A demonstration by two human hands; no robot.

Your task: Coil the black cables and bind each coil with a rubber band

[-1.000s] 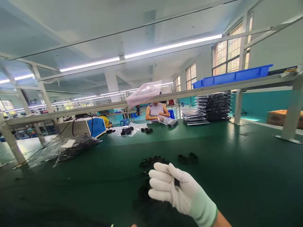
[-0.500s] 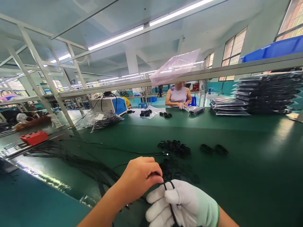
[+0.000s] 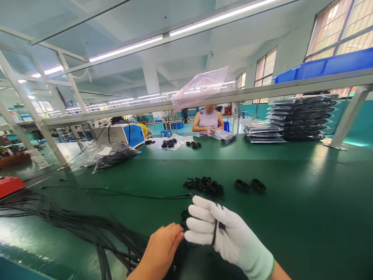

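Observation:
A black cable (image 3: 215,233) crosses the fingers of my right hand (image 3: 224,233), which wears a white glove. The thumb presses the cable against the index finger, and the other fingers stretch out to the left. A small dark connector with a metal tip (image 3: 222,226) lies against the palm. Bare and bunched, my left hand (image 3: 163,247) is just left of the gloved fingertips; what its fingers hold, if anything, is hidden. Behind the hands rests a pile of small coiled black cables (image 3: 205,186). Long loose black cables (image 3: 72,221) spread across the green tabletop (image 3: 305,217) on the left.
Two coiled black cables (image 3: 250,185) lie to the right of the pile. A red box (image 3: 11,186) sits at far left. Across the table are a blue-and-white machine (image 3: 122,134), bagged cables (image 3: 116,153), stacked packages (image 3: 303,118) and a co-worker (image 3: 206,120) handling a bag.
My left hand has moved down and left, away from the right thumb. The gloved fingers have straightened and the right hand has risen. The view has swung to the right.

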